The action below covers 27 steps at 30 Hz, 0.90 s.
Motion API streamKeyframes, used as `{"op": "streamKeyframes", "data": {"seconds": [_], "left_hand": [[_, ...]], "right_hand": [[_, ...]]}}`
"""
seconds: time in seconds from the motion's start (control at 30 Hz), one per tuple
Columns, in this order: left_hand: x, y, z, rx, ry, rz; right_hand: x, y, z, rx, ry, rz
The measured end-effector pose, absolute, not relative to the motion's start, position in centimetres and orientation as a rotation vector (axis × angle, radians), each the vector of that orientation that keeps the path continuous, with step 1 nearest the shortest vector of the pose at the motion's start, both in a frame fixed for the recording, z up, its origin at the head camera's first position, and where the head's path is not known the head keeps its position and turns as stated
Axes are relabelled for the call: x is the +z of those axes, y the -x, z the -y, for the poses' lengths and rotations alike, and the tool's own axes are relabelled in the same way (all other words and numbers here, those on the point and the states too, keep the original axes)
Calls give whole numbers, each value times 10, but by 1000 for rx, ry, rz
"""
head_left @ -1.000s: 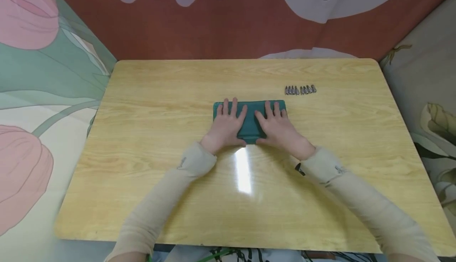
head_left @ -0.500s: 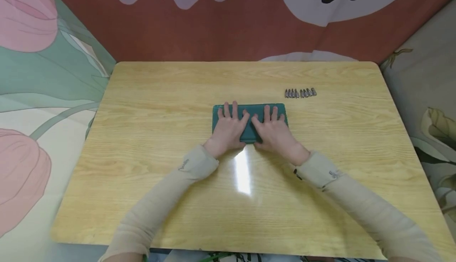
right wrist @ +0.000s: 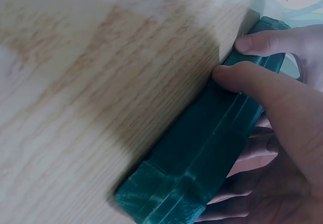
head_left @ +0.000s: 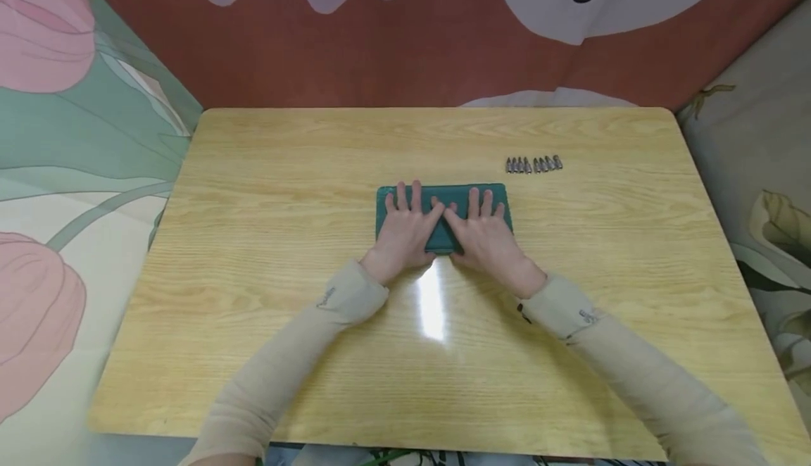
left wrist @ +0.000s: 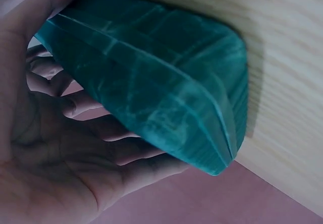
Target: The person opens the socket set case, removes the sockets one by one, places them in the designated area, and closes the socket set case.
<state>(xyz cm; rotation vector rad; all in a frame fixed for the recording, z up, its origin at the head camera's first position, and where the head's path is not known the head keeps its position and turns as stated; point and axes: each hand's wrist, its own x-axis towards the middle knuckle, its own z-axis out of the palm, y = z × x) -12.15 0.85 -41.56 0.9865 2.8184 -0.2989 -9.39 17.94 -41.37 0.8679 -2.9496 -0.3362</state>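
Observation:
A flat teal case [head_left: 446, 195] with a seam along its side lies on the wooden table. My left hand [head_left: 404, 232] rests on its left half, fingers spread and fairly straight over the top. My right hand [head_left: 484, 235] lies over the right half in the same way. In the right wrist view, the case's near side [right wrist: 186, 148] shows both thumbs touching it, close together. The left wrist view shows the case's end [left wrist: 166, 98] beside my left palm. The lid appears closed.
Two short rows of small pointed dark metal pieces [head_left: 534, 164] lie on the table beyond the case, to the right. The table [head_left: 266, 191] has rounded corners. A red patterned cloth [head_left: 380, 58] hangs behind it.
The two hands have drawn a little closer together on the case, with index fingers and thumbs now nearly meeting. The case looks almost unmoved; the metal pieces lie as before.

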Motion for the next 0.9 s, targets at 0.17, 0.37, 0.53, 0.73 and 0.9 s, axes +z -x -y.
{"op": "streamKeyframes", "data": {"seconds": [0.17, 0.37, 0.53, 0.73, 0.9], "left_hand": [[-417, 122, -6, -254, -971, -2830], [-419, 130, -1, -207, -963, -2894], [-419, 140, -4, -138, -963, -2850], [-418, 159, -15, -92, -908, -2792], [-413, 174, -27, -17, -887, -2755]], "right_hand": [[-414, 95, -180, -291, -863, 2970], [-414, 106, -178, -156, -815, 3050], [-414, 114, -181, -48, -714, 3186], [-412, 131, -187, 62, -626, 3302], [-401, 146, -194, 56, -573, 3423]]}}
